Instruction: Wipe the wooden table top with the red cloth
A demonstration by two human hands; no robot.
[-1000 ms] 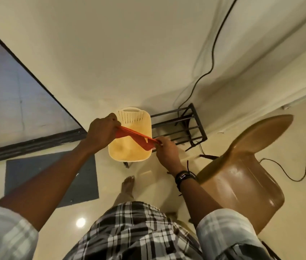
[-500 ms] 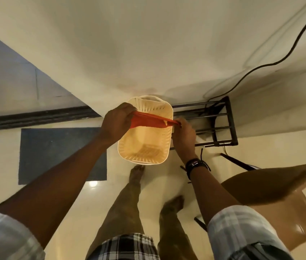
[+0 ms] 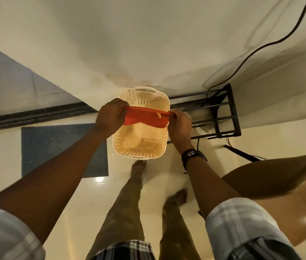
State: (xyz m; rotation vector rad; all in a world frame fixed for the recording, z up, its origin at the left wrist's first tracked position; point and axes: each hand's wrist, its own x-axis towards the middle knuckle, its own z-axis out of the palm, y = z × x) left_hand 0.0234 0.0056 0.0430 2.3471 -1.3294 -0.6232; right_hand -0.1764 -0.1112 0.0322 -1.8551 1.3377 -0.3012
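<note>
I see my left hand (image 3: 111, 117) and my right hand (image 3: 180, 124) each with a closed grip on one end of the red cloth (image 3: 144, 119), stretching it taut at frame centre above the cream perforated basket (image 3: 139, 145). The cloth's top edge runs straight; its body sags in a fold beneath. The basket stands on the pale glossy floor (image 3: 84, 203) against the wall, a black metal rack (image 3: 221, 111) right of it, a grey mat (image 3: 54, 147) at left, a brown plastic chair (image 3: 279, 184) at lower right.
</note>
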